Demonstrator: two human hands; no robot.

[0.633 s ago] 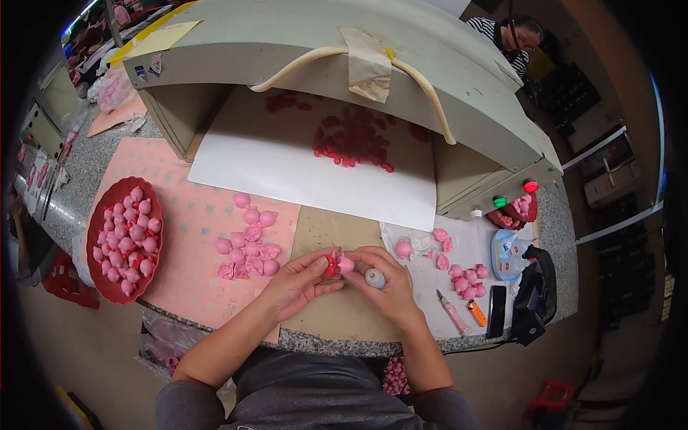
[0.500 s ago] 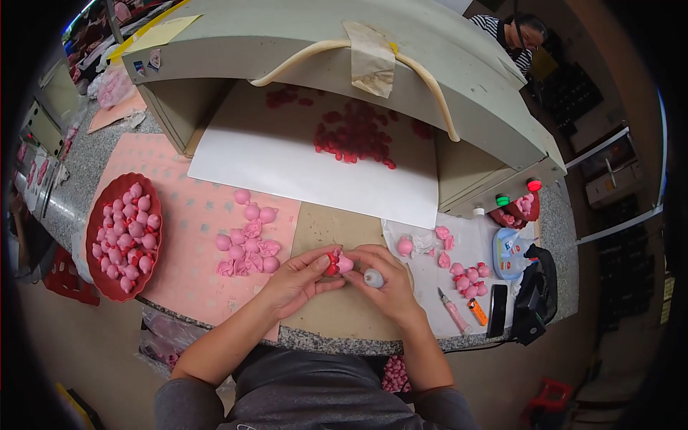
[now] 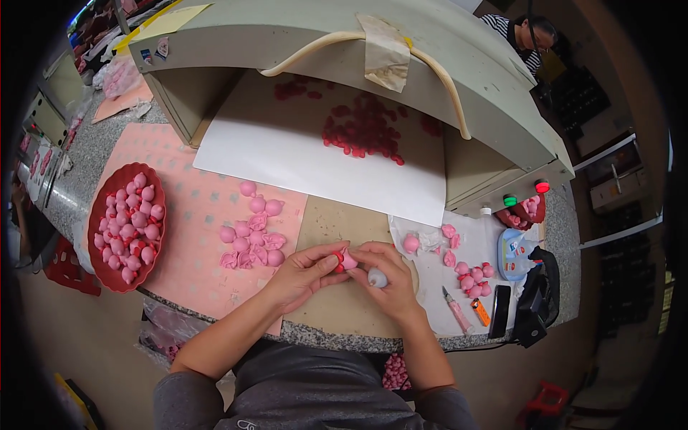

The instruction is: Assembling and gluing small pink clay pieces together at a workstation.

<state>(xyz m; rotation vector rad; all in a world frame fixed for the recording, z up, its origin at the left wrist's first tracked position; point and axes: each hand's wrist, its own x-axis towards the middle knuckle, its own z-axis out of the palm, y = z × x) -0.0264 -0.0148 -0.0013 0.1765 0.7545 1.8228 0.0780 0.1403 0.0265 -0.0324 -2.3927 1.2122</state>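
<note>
Over the tan board [image 3: 322, 222], my two hands meet around a small pink-and-red rounded piece [image 3: 349, 261]. Its red part is pinched between the thumb and fingers of my left hand [image 3: 295, 278]. My right hand [image 3: 394, 285] has its fingertips on the pink side, while a small whitish bottle [image 3: 377, 277] is tucked in the same hand. Part of the piece is hidden by the fingers. To the left, pink balls and ruffled pink pieces [image 3: 254, 244] lie on a pink sheet [image 3: 193, 287].
A red scalloped bowl [image 3: 159, 247] of pink balls stands far left. Ahead, a grey hooded box [image 3: 473, 93] shelters red pieces [image 3: 362, 129] on white paper. To the right are pink balls [image 3: 473, 279], a pen-like tool [image 3: 457, 312], an orange lighter [image 3: 480, 312] and a phone [image 3: 499, 312].
The whole view has shifted slightly, with the bench things appearing a little farther right. Both hands keep their hold, and the fingers have moved only slightly around the pink-and-red piece.
</note>
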